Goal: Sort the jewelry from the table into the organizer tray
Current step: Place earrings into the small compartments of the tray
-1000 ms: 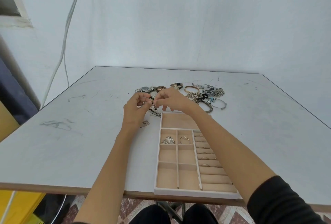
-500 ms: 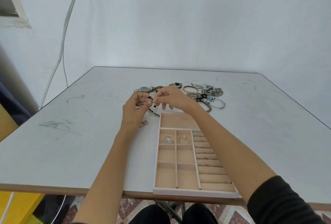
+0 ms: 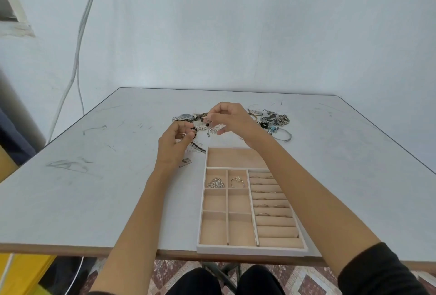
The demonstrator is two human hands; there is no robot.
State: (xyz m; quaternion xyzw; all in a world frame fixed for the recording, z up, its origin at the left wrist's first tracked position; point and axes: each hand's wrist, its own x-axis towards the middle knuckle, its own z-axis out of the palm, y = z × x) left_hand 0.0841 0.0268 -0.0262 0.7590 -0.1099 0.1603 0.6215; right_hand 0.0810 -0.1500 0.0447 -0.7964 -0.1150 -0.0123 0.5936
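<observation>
Beaded strand (image 3: pixel 202 127) is off the table (image 3: pixel 94 200), just beyond the organizer tray (image 3: pixel 252 250) far-left corner. Left hand (image 3: pixel 173 146) and right hand (image 3: pixel 232 118) both pinch it, 1 at each end. Jewelry pile (image 3: pixel 274 122) lies far right.

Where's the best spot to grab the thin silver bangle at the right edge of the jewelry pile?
Probably best to pinch the bangle on its outer right curve, coming down from the right. It lies flat on the table. That curve borders bare tabletop, while its left end runs into the jewelry pile.
</observation>
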